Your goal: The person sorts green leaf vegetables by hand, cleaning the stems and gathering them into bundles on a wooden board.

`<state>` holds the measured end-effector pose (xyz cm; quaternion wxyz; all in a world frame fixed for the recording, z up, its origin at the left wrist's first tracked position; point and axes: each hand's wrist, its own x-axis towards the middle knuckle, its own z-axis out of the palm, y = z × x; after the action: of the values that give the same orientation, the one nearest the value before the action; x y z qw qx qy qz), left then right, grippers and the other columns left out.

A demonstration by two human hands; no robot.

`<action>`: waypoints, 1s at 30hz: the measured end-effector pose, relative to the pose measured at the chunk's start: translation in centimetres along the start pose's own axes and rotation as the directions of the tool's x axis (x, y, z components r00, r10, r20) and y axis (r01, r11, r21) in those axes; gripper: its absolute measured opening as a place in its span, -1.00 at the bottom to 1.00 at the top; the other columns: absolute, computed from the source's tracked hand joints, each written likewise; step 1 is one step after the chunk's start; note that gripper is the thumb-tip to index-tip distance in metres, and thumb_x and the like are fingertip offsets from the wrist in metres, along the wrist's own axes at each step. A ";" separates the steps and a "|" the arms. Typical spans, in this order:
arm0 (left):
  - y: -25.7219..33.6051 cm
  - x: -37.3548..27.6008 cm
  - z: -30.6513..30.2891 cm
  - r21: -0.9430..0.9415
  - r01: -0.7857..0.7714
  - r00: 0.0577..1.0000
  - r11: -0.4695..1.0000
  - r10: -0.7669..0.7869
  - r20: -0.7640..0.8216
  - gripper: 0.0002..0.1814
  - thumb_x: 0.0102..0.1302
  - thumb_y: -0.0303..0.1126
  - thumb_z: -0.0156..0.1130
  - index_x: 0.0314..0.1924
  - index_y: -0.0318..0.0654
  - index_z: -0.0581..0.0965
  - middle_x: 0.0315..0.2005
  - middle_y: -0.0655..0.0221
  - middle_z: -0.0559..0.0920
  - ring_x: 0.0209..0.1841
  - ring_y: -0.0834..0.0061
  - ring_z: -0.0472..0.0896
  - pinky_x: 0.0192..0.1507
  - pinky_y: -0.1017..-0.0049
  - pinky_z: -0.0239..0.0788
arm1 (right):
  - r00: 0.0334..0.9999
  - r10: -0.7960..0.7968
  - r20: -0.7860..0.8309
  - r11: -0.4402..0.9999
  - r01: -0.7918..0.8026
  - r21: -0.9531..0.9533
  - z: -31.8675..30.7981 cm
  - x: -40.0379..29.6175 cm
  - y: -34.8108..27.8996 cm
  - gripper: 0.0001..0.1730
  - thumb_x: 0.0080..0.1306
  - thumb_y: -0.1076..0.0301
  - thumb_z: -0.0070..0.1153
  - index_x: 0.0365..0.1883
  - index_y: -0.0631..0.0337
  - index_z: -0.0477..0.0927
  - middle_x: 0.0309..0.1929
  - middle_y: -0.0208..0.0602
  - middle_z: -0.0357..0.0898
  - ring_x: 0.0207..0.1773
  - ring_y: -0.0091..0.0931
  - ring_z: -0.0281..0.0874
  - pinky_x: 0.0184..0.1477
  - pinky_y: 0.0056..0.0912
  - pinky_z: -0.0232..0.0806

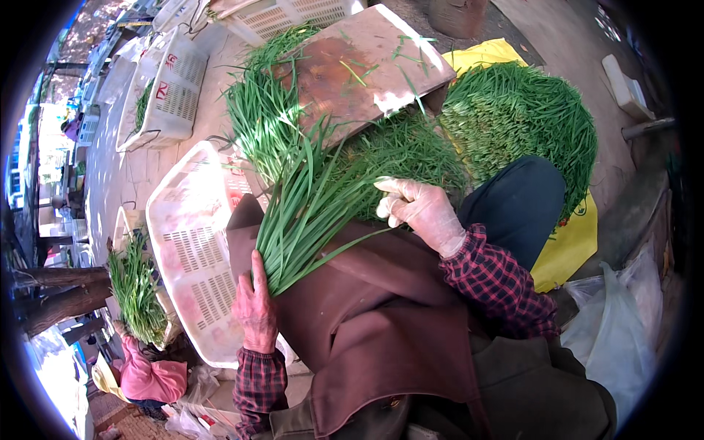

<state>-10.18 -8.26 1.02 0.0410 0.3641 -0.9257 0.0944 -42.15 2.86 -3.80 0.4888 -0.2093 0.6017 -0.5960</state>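
A loose bunch of garlic chives (pixel 308 225) lies across the brown apron (pixel 379 308) on my lap, its leaves fanned away from me. My bare left hand (pixel 256 313) holds the bunch along its lower left side; the thumb is hidden. At the right of the leaves is my right hand (pixel 418 212), in a thin, whitish glove. Its fingers are bent by the leaf tips, and whether they pinch a leaf cannot be made out. More chives (pixel 264 121) rest against the left edge of a worn board (pixel 357 71) in front of me.
A large pile of chives (pixel 517 121) sits on yellow sheeting (pixel 566 247) at right. Loose leaves (pixel 407 154) cover the ground below the board. A white plastic crate (pixel 192 253) stands at my left, another crate (pixel 170 88) beyond. A person in pink (pixel 154 379) works at lower left.
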 end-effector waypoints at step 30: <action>1.2 -0.9 -0.5 -0.097 0.009 0.997 0.995 -0.001 0.080 -0.10 0.00 -0.75 0.13 0.45 -0.14 0.33 -0.27 0.21 0.52 -0.37 0.25 0.58 -0.42 0.33 0.47 | 0.679 -0.602 0.420 0.348 0.697 -0.627 2.9 2.3 2.1 -0.81 0.29 0.32 0.25 -0.52 0.12 0.62 -0.54 -0.34 0.62 -0.50 -0.32 0.61 -0.47 -0.29 0.47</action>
<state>-10.37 -6.67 1.16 0.0219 0.3673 -0.9292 0.0344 -40.02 -0.12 -5.99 0.1126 -0.6450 0.6266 -0.4227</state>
